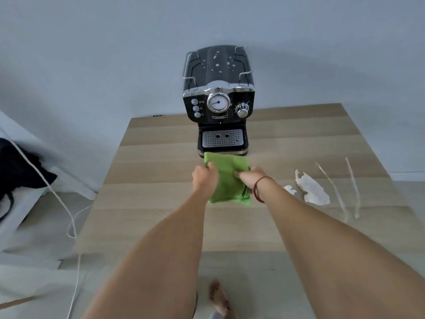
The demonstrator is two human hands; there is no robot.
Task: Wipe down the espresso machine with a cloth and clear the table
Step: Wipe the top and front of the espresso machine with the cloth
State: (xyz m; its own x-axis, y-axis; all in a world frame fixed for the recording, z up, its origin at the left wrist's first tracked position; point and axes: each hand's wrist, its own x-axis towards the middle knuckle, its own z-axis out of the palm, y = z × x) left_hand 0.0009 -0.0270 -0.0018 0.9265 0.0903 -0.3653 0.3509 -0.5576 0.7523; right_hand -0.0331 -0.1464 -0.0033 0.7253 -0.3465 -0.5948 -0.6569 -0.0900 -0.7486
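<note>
Both hands grip folded green cloth [227, 178] above table [149, 171], just before black espresso machine [218, 100]. Left hand [204, 178] and right hand [251, 177]: fingers pinching cloth edges. Badge lettering unreadable. Paper scraps [311, 188] right.

head cam | high, facing forward-down — table [161, 146] near, wall behind

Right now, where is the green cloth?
In the head view, the green cloth is mid-table, held between the left hand and right hand, just in front of the espresso machine.
</note>
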